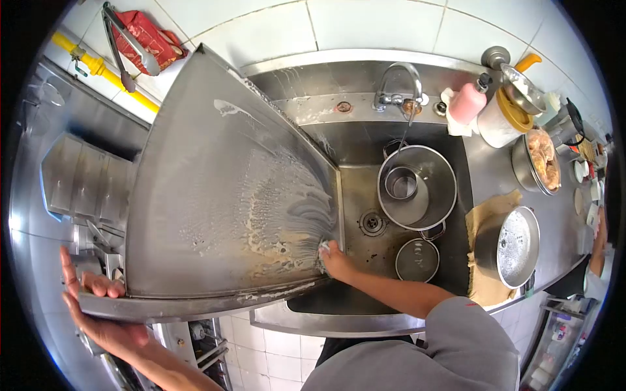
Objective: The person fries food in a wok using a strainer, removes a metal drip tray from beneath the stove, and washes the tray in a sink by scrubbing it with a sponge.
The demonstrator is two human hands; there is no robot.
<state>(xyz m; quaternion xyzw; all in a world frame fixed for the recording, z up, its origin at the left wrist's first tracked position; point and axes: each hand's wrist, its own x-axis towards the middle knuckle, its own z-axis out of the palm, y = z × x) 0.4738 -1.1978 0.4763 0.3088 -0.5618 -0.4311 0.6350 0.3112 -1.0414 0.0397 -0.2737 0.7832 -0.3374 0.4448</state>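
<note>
A large stainless-steel panel (195, 176) with raised edges leans at a tilt over the left side of the sink (357, 192). Soapy streaks and brownish residue cover its lower right half. My left hand (107, 329) is wrapped round the panel's near left corner, thumb and fingers on either side of the rim. Low on the panel's right side, my right hand (338, 262) is closed round a small pale scrubbing pad (322, 253), pressed to the soapy surface. Most of the pad is hidden by the fingers.
In the sink stand a large pot (427, 159) with a smaller pot (400, 182) inside, and a round strainer (417, 260). Above them is a running faucet (398, 98). On the right counter are a soapy pan (518, 247), a pink bottle (468, 103) and a food bowl (538, 163). Another person's arm (598, 244) shows at far right.
</note>
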